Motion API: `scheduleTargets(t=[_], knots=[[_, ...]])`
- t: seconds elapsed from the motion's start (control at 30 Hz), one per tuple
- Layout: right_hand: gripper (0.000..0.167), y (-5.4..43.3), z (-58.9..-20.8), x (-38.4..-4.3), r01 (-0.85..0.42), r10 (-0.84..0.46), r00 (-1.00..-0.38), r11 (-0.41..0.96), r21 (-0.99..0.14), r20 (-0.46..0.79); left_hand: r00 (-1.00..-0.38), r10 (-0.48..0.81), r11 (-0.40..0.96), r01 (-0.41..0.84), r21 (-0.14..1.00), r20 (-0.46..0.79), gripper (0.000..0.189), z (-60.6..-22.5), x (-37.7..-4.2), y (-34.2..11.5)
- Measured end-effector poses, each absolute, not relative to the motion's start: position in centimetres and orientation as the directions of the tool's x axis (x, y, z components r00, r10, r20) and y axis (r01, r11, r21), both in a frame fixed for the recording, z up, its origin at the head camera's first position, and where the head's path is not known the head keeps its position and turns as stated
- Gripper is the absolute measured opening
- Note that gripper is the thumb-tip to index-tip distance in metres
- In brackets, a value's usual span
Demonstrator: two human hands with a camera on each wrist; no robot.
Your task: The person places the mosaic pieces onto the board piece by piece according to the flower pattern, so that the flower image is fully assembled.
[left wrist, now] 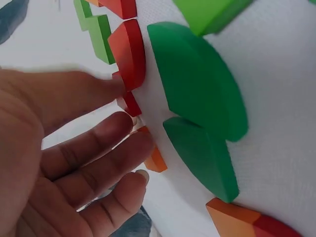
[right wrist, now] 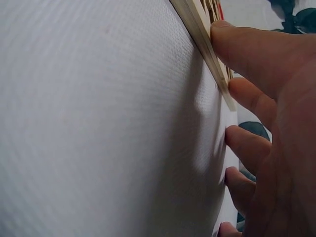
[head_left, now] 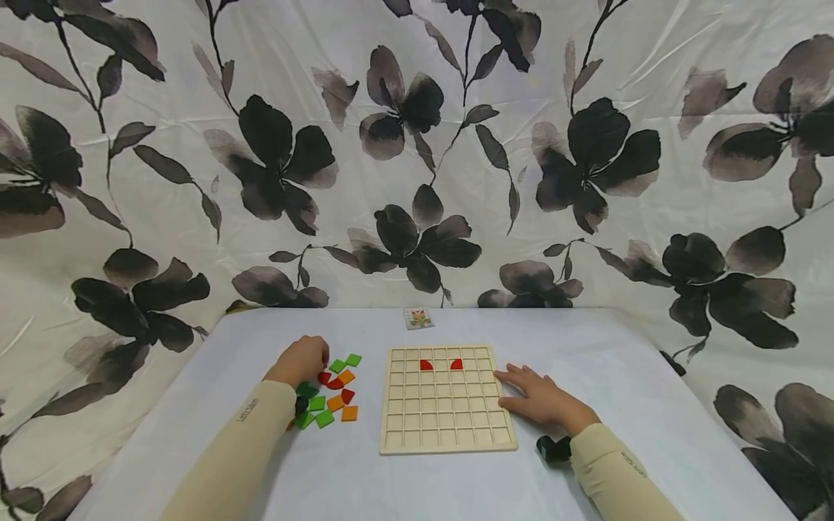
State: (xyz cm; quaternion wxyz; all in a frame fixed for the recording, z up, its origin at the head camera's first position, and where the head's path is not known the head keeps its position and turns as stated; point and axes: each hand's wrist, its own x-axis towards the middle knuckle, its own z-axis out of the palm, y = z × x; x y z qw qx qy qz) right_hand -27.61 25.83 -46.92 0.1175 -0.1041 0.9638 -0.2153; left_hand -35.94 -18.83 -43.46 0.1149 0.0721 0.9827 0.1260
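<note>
My left hand point(head_left: 301, 361) is at the left of the table, above a loose group of colored flat pieces. In the left wrist view, its thumb and index finger pinch a small red piece point(left wrist: 130, 104), mostly hidden by the thumb. Another red piece point(left wrist: 129, 54) and two dark green curved pieces point(left wrist: 200, 81) lie beside the fingers. A pale wooden grid board point(head_left: 448, 435) lies mid-table, with two red quarter-circle pieces point(head_left: 457, 364) in its upper cells. My right hand point(head_left: 541, 396) rests with spread fingers against the board's right edge, thumb on the rim.
Green squares point(head_left: 324, 418) and orange squares point(head_left: 349, 413) lie between the left hand and the board. A small picture card point(head_left: 418, 318) sits at the table's back edge. Behind the table hangs a floral cloth point(head_left: 404, 181).
</note>
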Motion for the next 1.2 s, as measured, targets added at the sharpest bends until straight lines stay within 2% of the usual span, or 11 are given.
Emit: scheduleTargets(t=[0.17, 0.4, 0.7, 0.97, 1.2], knots=[[0.062, 25.85, -46.92, -27.63, -0.146, -0.247, -0.951, 0.887, -0.439, -0.184, -0.968, 0.158, 0.956, 0.1, 0.275, -0.197, 0.016, -43.47, -36.01, -18.78], [0.062, 25.94, -47.07, -27.71, -0.15, -0.25, -0.951, 0.887, -0.436, -0.18, -0.976, 0.135, 0.965, 0.089, 0.248, -0.174, 0.013, -43.6, -36.14, -18.57], [0.062, 25.98, -47.03, -27.68, -0.144, -0.246, -0.952, 0.885, -0.442, -0.183, -0.979, 0.05, 0.928, -0.028, 0.372, -0.199, 0.025, -44.08, -36.21, -18.76], [0.062, 26.08, -46.98, -27.91, -0.157, -0.255, -0.952, 0.879, -0.449, -0.167, -0.974, 0.08, 0.913, -0.014, 0.408, -0.211, 0.02, -43.58, -36.14, -18.93], [0.062, 26.12, -47.3, -27.97, -0.16, -0.256, -0.952, 0.882, -0.443, -0.166, -0.972, 0.095, 0.9, -0.009, 0.435, -0.216, 0.022, -44.01, -36.3, -19.18]])
